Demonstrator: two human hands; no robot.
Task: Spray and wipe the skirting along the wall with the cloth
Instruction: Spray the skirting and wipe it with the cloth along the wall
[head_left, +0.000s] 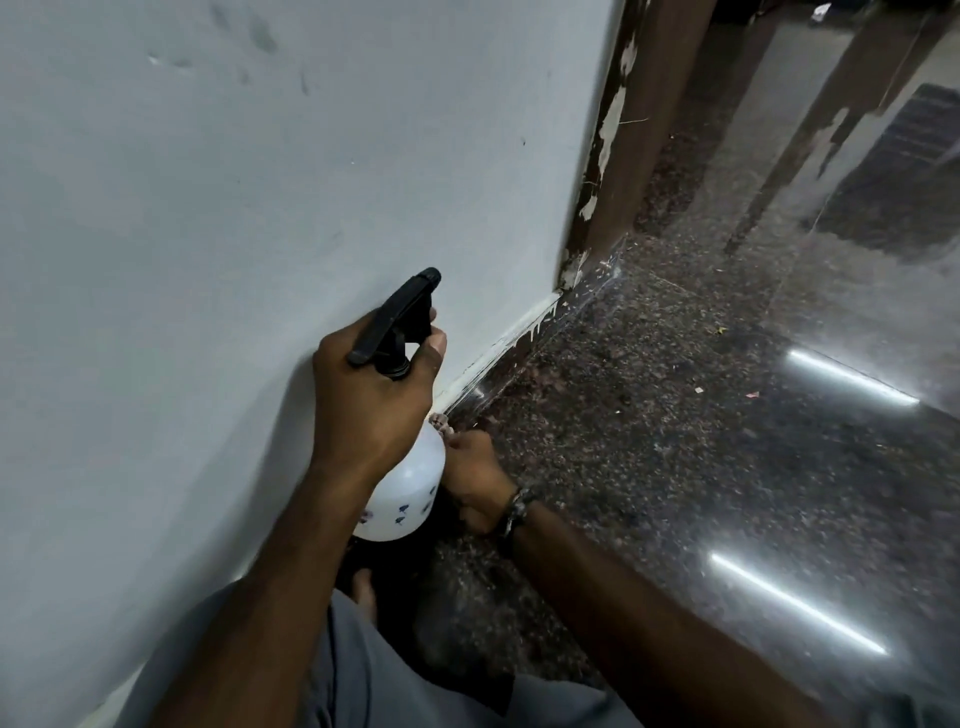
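Observation:
My left hand (371, 395) grips the neck of a white spray bottle (408, 491) with a black trigger head (400, 319), held up in front of the pale wall. Below and behind the bottle, my right hand (475, 480) is curled round a small bunched cloth (441, 422) and holds it against the skirting (511, 340) at the foot of the wall. Most of the cloth is hidden by the bottle and my fingers. The skirting is a dark glossy strip with white paint drips along its top edge.
The pale wall (260, 182) fills the left half. A brown door frame (631, 140) with flaking paint stands where the skirting ends. A dark speckled polished floor (675, 441) spreads to the right, with small bits of litter. My knee in grey cloth (363, 675) is at the bottom.

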